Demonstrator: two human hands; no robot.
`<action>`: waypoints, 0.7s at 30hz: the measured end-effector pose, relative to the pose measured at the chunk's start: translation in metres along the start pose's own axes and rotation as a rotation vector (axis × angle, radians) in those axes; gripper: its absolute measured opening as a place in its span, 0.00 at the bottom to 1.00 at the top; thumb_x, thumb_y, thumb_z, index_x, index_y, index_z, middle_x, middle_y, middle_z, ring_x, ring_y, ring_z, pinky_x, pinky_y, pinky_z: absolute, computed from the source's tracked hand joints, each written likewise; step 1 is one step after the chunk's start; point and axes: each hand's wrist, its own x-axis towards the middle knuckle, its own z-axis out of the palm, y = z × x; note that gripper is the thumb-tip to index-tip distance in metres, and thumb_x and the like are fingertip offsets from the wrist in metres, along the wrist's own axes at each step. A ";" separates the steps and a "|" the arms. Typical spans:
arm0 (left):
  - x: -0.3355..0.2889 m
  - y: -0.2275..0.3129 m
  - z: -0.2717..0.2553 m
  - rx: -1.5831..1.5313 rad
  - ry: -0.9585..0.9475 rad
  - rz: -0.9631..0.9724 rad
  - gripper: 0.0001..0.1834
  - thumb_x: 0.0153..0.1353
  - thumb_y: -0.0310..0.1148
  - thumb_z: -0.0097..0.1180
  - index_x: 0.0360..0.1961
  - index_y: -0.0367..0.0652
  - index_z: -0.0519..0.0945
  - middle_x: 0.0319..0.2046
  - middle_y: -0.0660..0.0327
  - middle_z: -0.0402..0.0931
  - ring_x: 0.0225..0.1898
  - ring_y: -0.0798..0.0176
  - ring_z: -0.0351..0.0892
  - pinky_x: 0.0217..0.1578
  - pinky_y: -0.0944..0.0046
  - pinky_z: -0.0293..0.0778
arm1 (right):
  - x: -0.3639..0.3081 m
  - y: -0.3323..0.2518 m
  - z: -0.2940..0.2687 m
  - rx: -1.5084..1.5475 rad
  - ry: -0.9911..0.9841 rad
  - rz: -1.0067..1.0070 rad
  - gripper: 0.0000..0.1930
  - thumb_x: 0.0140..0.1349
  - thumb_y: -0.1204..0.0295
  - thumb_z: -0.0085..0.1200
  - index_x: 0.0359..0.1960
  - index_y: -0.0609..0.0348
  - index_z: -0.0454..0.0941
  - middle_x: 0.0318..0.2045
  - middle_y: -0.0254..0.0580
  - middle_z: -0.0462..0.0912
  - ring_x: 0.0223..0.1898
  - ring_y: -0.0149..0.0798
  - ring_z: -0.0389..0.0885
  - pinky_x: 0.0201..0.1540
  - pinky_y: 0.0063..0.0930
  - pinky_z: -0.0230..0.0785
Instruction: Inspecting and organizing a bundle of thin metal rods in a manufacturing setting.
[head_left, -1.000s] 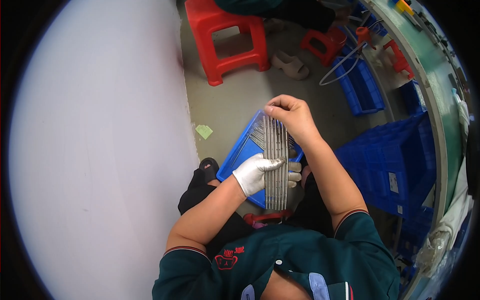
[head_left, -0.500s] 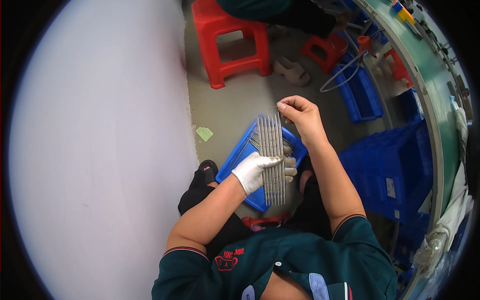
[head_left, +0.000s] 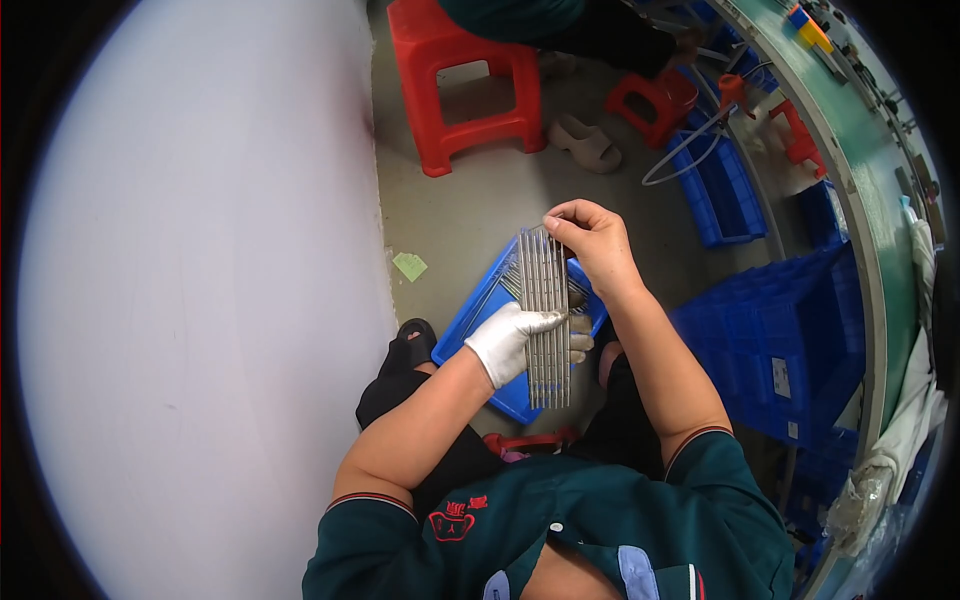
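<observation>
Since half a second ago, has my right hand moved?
Yes: your right hand has shifted slightly left and down in the picture, nearer the green scrap on the floor.

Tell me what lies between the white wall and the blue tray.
In the head view, a green scrap lies on the floor between the wall and the tray; nearer the person, a black sandal.

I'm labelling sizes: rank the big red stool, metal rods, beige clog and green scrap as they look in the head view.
Big red stool, partly hidden
Metal rods, as a bundle
Beige clog
Green scrap
</observation>
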 end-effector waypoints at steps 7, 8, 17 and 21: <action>0.000 0.000 0.001 -0.009 -0.017 0.006 0.27 0.58 0.32 0.59 0.57 0.38 0.67 0.46 0.49 0.76 0.46 0.48 0.80 0.46 0.48 0.78 | 0.000 -0.001 0.001 0.012 -0.002 0.022 0.06 0.59 0.74 0.59 0.36 0.64 0.80 0.26 0.33 0.80 0.27 0.24 0.76 0.32 0.18 0.69; 0.000 0.000 0.001 -0.008 -0.017 0.005 0.27 0.58 0.32 0.59 0.57 0.38 0.67 0.46 0.49 0.76 0.46 0.48 0.80 0.46 0.48 0.78 | 0.000 -0.001 0.001 0.023 -0.006 0.023 0.06 0.59 0.74 0.59 0.36 0.64 0.80 0.26 0.32 0.80 0.27 0.24 0.75 0.32 0.17 0.68; -0.001 0.002 0.003 -0.008 -0.011 0.026 0.25 0.58 0.28 0.57 0.57 0.38 0.67 0.46 0.48 0.76 0.46 0.47 0.80 0.46 0.48 0.78 | 0.001 -0.004 -0.001 -0.005 0.015 -0.012 0.06 0.59 0.72 0.61 0.35 0.62 0.81 0.25 0.29 0.79 0.26 0.21 0.72 0.30 0.15 0.64; -0.001 0.000 0.003 -0.019 0.012 0.046 0.22 0.59 0.25 0.54 0.56 0.37 0.70 0.45 0.48 0.78 0.43 0.48 0.82 0.42 0.49 0.80 | 0.000 -0.003 0.002 -0.013 0.031 -0.008 0.06 0.59 0.72 0.60 0.34 0.62 0.81 0.25 0.29 0.78 0.26 0.20 0.71 0.29 0.15 0.63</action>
